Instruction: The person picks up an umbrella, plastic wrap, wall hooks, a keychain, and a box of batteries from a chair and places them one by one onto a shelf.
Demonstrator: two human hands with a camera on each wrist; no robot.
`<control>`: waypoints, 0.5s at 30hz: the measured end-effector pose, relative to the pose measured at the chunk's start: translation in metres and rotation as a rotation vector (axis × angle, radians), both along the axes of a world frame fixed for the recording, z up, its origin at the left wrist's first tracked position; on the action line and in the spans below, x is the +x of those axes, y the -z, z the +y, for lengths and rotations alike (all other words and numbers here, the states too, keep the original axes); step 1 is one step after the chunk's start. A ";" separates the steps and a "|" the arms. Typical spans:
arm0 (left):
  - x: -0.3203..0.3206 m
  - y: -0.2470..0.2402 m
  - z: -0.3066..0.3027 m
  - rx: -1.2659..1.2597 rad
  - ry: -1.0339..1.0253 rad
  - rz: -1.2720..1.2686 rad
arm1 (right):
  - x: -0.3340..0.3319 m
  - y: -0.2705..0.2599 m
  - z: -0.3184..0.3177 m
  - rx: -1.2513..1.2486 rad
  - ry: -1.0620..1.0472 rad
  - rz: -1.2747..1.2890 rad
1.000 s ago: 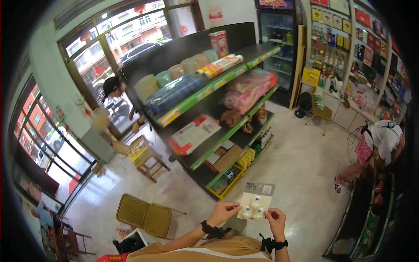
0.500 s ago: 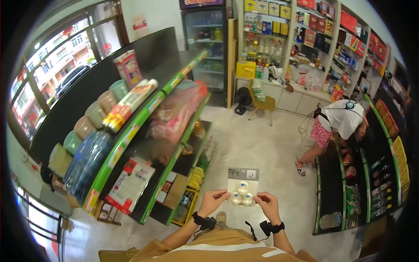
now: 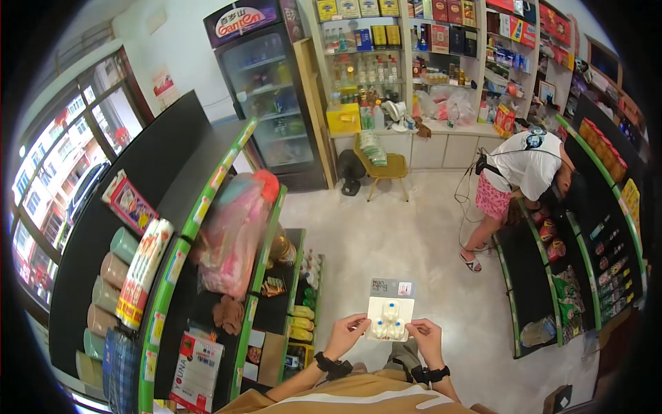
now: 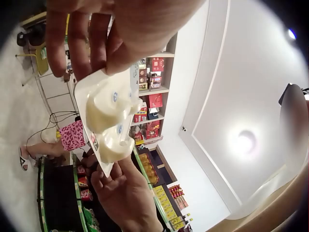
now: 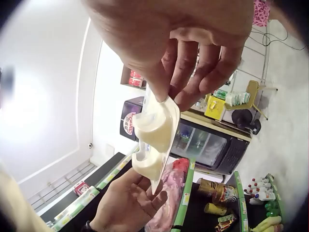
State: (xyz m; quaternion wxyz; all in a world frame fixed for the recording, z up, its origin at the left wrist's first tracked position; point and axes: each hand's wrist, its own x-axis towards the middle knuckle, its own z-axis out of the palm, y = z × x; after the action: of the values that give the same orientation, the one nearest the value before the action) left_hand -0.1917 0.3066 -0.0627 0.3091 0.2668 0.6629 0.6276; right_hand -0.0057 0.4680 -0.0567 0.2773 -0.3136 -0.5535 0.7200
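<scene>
A flat blister pack with a grey header and three cream round pieces with blue dots is held upright before the body. My left hand pinches its left edge between thumb and fingers; my right hand pinches the right edge. In the left wrist view the left hand grips the card at the top, the right hand at the far edge. The right wrist view has the right hand pinching the pack, with the left hand opposite.
A shelf unit with cups, rolls and bagged goods stands at left. Behind are a drinks fridge, a yellow chair and stocked wall shelves. At right a person in a white shirt bends over a low shelf.
The head view has swung to the right, so the shelf unit and fridge lie further left. Both hands still hold the pack in front of the body.
</scene>
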 end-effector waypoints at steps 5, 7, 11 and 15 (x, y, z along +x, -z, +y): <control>-0.057 0.002 0.069 -0.035 -0.034 0.122 | -0.062 0.003 0.096 0.097 -0.083 0.045; -0.076 -0.011 0.098 -0.014 -0.096 0.122 | -0.093 -0.005 0.136 0.113 -0.176 0.076; -0.107 -0.067 0.138 0.048 -0.262 0.165 | -0.166 -0.047 0.205 0.215 -0.368 0.110; -0.158 -0.111 0.133 0.121 -0.458 0.229 | -0.278 -0.120 0.244 0.477 -0.658 0.228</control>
State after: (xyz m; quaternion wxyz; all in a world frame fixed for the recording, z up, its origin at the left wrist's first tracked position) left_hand -0.3499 0.4391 0.0478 0.0655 0.1970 0.6981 0.6852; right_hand -0.2840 0.7118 0.0635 0.1571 0.0346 -0.7410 0.6519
